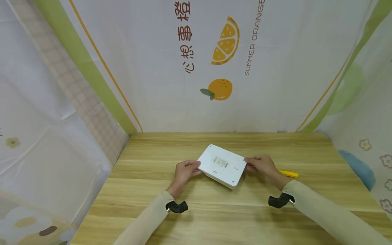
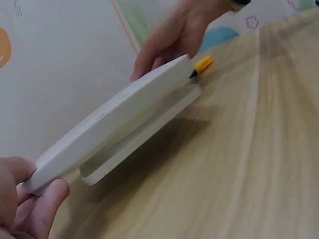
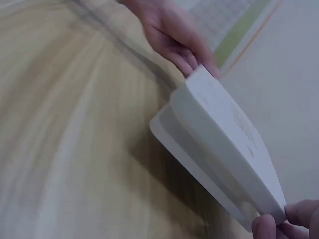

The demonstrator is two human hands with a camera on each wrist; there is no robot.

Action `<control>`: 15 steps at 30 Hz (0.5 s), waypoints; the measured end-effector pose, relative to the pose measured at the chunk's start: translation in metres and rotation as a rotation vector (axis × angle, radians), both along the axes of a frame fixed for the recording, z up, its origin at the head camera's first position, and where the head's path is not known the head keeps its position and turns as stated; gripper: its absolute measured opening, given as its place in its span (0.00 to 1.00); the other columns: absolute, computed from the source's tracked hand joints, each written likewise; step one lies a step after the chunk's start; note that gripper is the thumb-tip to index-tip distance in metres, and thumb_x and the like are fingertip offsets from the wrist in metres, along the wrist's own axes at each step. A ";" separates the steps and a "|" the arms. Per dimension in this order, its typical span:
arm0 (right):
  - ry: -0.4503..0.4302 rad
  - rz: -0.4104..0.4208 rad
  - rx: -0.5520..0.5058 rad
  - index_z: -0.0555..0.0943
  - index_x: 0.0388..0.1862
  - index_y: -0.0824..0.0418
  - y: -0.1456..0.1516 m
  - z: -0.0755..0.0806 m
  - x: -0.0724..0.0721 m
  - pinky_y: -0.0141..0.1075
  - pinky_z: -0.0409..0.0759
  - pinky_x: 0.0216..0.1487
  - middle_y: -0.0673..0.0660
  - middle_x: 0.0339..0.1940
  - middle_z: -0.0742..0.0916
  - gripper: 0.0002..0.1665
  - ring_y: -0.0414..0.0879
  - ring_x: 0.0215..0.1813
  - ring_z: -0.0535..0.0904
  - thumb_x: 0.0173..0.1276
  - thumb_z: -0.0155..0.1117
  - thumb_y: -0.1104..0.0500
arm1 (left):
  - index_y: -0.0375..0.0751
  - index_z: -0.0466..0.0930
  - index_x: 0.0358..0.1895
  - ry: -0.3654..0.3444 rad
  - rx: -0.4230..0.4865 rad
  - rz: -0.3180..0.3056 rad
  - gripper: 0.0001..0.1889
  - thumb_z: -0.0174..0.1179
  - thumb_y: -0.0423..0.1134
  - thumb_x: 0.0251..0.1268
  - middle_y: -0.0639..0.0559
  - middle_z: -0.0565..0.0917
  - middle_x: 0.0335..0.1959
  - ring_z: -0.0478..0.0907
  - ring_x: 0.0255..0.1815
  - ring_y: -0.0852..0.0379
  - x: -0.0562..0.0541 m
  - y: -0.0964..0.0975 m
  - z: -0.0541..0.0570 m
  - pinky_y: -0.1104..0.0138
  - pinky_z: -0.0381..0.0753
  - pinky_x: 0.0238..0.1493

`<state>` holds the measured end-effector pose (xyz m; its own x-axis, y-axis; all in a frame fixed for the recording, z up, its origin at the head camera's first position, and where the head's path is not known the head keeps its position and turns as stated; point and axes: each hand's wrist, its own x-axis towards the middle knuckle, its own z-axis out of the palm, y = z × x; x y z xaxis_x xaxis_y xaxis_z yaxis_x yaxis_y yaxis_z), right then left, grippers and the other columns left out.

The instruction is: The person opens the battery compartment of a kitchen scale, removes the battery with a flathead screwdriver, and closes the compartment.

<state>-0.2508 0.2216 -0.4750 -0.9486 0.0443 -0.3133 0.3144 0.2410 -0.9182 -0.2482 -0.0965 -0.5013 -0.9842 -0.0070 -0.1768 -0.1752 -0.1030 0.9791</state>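
We are pinching a white box (image 1: pixel 220 165), left hand (image 1: pixel 185 172) at nine o'clock, right hand (image 1: pixel 264 166) at three; a yellow tool (image 1: pixel 289 174) is lying farther out at three.

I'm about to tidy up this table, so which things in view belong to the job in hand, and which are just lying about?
In the job:
white box, pinched by the left hand and right hand

Apparently just lying about:
yellow item, on the table, held by neither hand
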 end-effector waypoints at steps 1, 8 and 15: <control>0.000 -0.001 0.004 0.84 0.55 0.73 0.001 0.000 -0.005 0.30 0.90 0.39 0.50 0.31 0.90 0.23 0.40 0.34 0.87 0.73 0.69 0.54 | 0.22 0.83 0.48 -0.005 0.011 0.006 0.15 0.68 0.34 0.68 0.40 0.88 0.36 0.88 0.31 0.58 0.002 0.001 0.000 0.68 0.92 0.41; 0.056 0.043 0.127 0.85 0.56 0.71 0.001 -0.003 -0.032 0.27 0.86 0.36 0.50 0.32 0.91 0.24 0.38 0.35 0.86 0.73 0.69 0.52 | 0.21 0.78 0.47 -0.024 0.100 0.010 0.12 0.67 0.28 0.67 0.41 0.88 0.36 0.88 0.31 0.58 0.018 0.006 0.000 0.68 0.91 0.43; 0.059 0.109 0.188 0.86 0.54 0.70 0.000 -0.009 -0.050 0.28 0.82 0.39 0.48 0.32 0.90 0.23 0.41 0.39 0.84 0.74 0.67 0.51 | 0.23 0.74 0.46 -0.029 0.203 0.013 0.10 0.64 0.23 0.67 0.44 0.85 0.34 0.87 0.34 0.57 0.030 0.013 -0.007 0.68 0.91 0.44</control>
<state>-0.3005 0.2217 -0.4840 -0.9673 -0.0068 -0.2534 0.2248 0.4388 -0.8700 -0.2183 -0.0834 -0.5079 -0.9787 0.0189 -0.2043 -0.2005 -0.3004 0.9325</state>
